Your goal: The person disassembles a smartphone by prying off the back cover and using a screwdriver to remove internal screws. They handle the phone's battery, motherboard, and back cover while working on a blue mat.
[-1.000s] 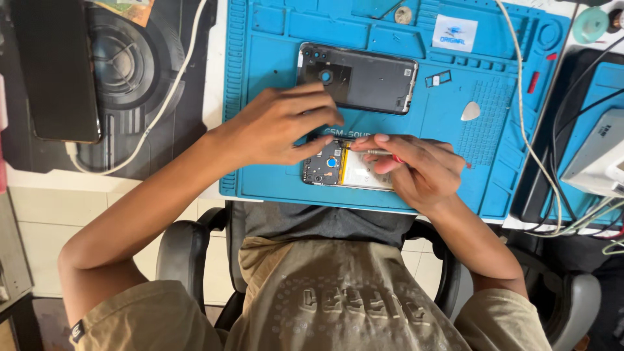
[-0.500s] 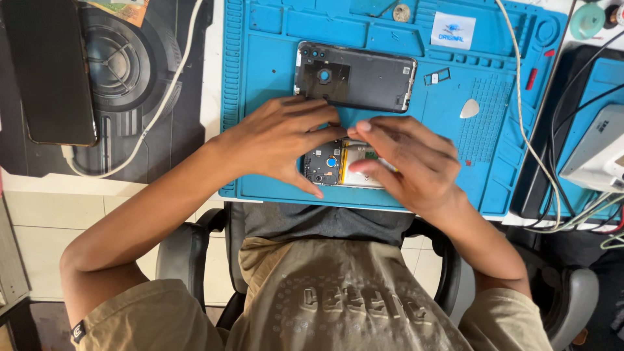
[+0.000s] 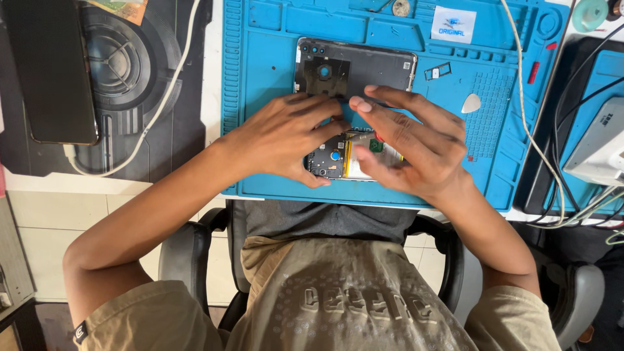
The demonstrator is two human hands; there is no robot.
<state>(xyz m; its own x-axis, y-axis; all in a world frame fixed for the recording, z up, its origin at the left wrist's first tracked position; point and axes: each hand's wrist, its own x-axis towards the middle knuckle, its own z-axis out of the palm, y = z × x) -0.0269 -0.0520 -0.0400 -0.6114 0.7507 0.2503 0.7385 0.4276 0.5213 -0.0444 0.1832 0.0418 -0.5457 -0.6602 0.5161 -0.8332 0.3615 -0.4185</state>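
I see both hands low on the blue mat (image 3: 260,71), over an opened phone (image 3: 338,156) that lies flat near the mat's 6 o'clock edge. The phone's back is off, so its circuit board and a pale battery show between the fingers. My left hand (image 3: 283,140) comes in from 8 o'clock and lies on the phone's left end, fingers spread and bent, the thumb curled under toward the board. My right hand (image 3: 406,146) comes in from 4 o'clock and covers the phone's right end; its fingers are stretched out and slightly fanned, pointing to 10 o'clock, their tips just above the left hand's fingers. I cannot tell whether the right hand pinches anything beneath it, since the palm hides that part.

Just beyond the hands, at 12 o'clock, the dark back cover (image 3: 354,68) lies flat on the mat, camera hole to the left, its near edge partly hidden by the fingertips. At 2 o'clock from the hands a small white pick (image 3: 471,103) rests on the mat's gridded patch, and a tiny card tray (image 3: 439,70) sits near the cover's right end. A white cable (image 3: 523,110) runs down the mat's right side. Well apart at 9 o'clock, a second black phone (image 3: 52,71) lies face up on a dark pad (image 3: 130,97), with a white cord (image 3: 166,104) looping beside it on the counter.
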